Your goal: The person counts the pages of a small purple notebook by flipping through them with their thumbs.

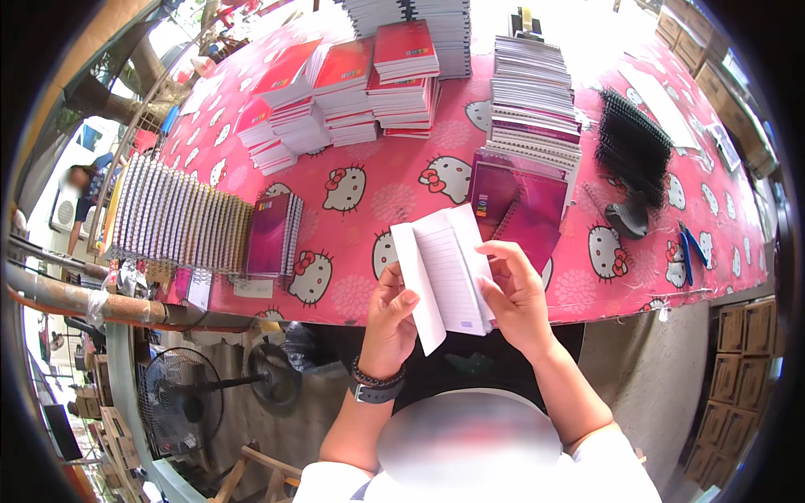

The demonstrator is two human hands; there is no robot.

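Over the near edge of the table I hold a small notebook open, its lined pages showing and its white cover folded out to the left. My left hand grips the white cover, thumb in front and fingers behind. On the other side, my right hand pinches the right edge of the pages between thumb and fingers. Just beyond the notebook lies a purple-covered notebook, at the near end of a long row of spiral-bound notebooks.
Red-covered notebooks stand in stacks at the back. Spiral notebooks line the left side, ending at a purple one. To the right are black binding coils and blue-handled pliers. A fan stands below left; a person is far left.
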